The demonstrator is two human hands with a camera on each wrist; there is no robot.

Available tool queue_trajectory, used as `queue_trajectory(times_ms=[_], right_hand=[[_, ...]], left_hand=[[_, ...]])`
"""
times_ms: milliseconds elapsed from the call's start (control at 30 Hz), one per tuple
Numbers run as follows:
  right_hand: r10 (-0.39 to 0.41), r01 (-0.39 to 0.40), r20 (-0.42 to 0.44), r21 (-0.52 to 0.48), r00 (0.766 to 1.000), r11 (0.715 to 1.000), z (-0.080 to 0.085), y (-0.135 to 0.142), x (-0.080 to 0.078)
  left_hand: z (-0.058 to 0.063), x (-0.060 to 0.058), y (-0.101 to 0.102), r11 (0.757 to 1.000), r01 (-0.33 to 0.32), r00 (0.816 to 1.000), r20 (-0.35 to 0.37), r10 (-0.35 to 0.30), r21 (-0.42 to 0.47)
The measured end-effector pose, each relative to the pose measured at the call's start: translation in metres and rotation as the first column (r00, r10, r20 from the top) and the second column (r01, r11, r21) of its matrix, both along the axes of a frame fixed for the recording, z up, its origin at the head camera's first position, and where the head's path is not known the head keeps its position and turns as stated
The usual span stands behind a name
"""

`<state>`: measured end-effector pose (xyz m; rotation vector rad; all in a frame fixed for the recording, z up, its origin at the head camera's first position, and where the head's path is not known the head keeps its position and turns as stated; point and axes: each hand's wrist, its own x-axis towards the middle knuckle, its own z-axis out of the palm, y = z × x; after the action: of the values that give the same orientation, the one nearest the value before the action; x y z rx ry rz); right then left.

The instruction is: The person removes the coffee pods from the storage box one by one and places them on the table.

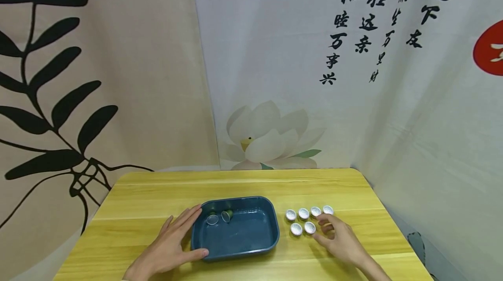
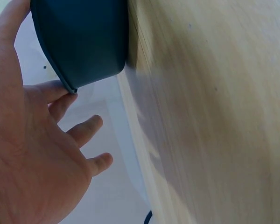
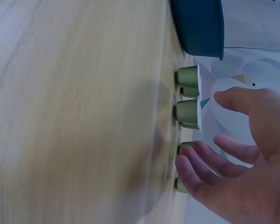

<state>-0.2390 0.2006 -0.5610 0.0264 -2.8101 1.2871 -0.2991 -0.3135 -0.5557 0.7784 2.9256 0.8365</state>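
A dark blue rectangular tray (image 1: 251, 235) stands on the table, with two small capsules (image 1: 226, 216) tipped in its back left part. My left hand (image 1: 170, 242) spans the tray's left end, fingertips at the back left rim and thumb at the front rim. Right of the tray, several green coffee capsules with silvery lids (image 1: 296, 229) stand lid up in two rows. My right hand (image 1: 339, 238) hovers at the right end of the rows, thumb and fingers apart. In the right wrist view, nothing sits between its thumb and fingers, close beside a green capsule (image 3: 187, 112).
The wooden table (image 1: 235, 182) has its back edge against hanging cloths. A pale cloth with dark writing and a lotus print (image 1: 275, 137) hangs behind, and one with dark leaves (image 1: 55, 71) at the left.
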Motion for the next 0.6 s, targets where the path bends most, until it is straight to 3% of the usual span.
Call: queue_trajectory(times_ms=[100, 300, 600], right_hand=[[-0.019, 0.021, -0.053, 0.04, 0.998, 0.999, 0.005, -0.002, 0.001], [0.06, -0.035, -0.215, 0.12, 0.975, 0.992, 0.019, -0.01, -0.003], [0.216, -0.157, -0.298, 0.21, 0.93, 0.965, 0.045, -0.034, -0.019]], left_hand=[[0.0, 0.0, 0.0, 1.0, 0.0, 1.0, -0.001, 0.0, 0.001], [-0.001, 0.0, -0.001, 1.0, -0.002, 1.0, -0.018, 0.002, 0.003], [-0.001, 0.0, -0.001, 1.0, 0.0, 1.0, -0.013, 0.0, 0.006]])
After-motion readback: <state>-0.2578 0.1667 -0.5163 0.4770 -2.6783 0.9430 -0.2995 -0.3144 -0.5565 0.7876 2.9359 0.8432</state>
